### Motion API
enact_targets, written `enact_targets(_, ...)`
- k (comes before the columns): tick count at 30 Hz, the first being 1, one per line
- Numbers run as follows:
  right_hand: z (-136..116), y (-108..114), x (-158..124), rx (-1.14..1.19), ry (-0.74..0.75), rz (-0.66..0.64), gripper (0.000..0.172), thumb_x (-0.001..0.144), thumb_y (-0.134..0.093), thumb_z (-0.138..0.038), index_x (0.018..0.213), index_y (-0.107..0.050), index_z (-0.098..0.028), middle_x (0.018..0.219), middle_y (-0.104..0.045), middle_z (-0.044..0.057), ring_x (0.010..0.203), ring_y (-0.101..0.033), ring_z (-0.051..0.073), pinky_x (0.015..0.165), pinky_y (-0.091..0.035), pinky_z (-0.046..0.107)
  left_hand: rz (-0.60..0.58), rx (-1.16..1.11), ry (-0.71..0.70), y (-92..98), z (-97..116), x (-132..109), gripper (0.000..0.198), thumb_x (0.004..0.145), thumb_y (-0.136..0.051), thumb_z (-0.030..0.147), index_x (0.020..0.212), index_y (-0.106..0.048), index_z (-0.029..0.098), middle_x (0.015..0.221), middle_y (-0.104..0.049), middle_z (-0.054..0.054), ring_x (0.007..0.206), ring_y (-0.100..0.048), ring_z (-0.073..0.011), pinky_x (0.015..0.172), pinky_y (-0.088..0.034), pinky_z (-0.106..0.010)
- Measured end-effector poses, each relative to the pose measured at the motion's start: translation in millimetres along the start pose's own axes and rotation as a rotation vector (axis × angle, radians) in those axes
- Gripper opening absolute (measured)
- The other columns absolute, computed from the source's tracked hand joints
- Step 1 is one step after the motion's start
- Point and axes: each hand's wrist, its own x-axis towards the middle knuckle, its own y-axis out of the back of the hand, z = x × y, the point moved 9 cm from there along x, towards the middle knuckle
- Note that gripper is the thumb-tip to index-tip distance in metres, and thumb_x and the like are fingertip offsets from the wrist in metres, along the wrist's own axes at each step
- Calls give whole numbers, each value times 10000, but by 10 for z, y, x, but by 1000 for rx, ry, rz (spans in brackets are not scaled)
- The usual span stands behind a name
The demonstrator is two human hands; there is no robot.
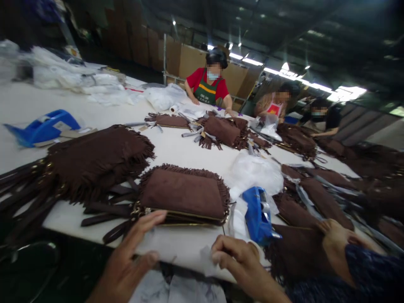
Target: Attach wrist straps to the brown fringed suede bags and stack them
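A brown fringed bag (181, 193) lies on the white table (176, 244) in front of me, its gold zipper edge towards me. My left hand (131, 252) is open at the bag's near left corner, thumb and fingers apart. My right hand (240, 261), below the bag's near right corner, is closed in a pinch on a small whitish translucent piece (206, 259). I cannot tell whether that piece is paper or plastic film. Just beyond my right hand stands a blue tape dispenser (257, 214).
A larger fringed bag (97, 162) with long straps and another blue tape dispenser (44, 126) lie left. A co-worker's hands (337, 240) touch a brown bag (299, 248) close on my right. Plastic wrapping (255, 172) and several bags spread beyond; other people work across the table.
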Motion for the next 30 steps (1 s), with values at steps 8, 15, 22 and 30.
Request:
enact_targets(8, -113, -304, 316, 394, -21, 118, 333, 807, -633, -456, 649, -492, -199, 566, -427, -53, 526, -347, 93, 504, -283, 226, -372, -654, 472, -953, -320, -280, 352, 630, -804, 385, 825, -649, 138, 750, -670, -39, 688, -591, -184, 650, -432, -267)
enact_targets(15, 250, -755, 320, 532, -99, -38, 290, 779, -657, -454, 756, -579, -176, 597, -462, -48, 523, -360, 89, 485, -273, 218, -261, -311, 374, -698, -531, -371, 207, 782, -649, 322, 665, -599, 160, 643, -636, 0, 642, -565, -165, 645, -378, -257)
enact_targets(22, 304, -915, 364, 540, -123, 44, 353, 737, -695, -451, 620, -499, -182, 543, -422, -60, 506, -308, 78, 482, -219, 221, -357, -224, 412, -653, -588, -424, 302, 862, -549, 389, 663, -596, 166, 668, -664, -6, 664, -567, -164, 653, -372, -255)
enact_targets(30, 381, -1365, 553, 622, -126, 10, 347, 773, -665, -476, 670, -515, -180, 565, -422, -55, 507, -326, 78, 475, -237, 215, -228, -539, 611, -225, -1202, -945, 456, 597, -804, 504, 763, -602, 131, 693, -587, -10, 538, -520, -123, 483, -427, -230)
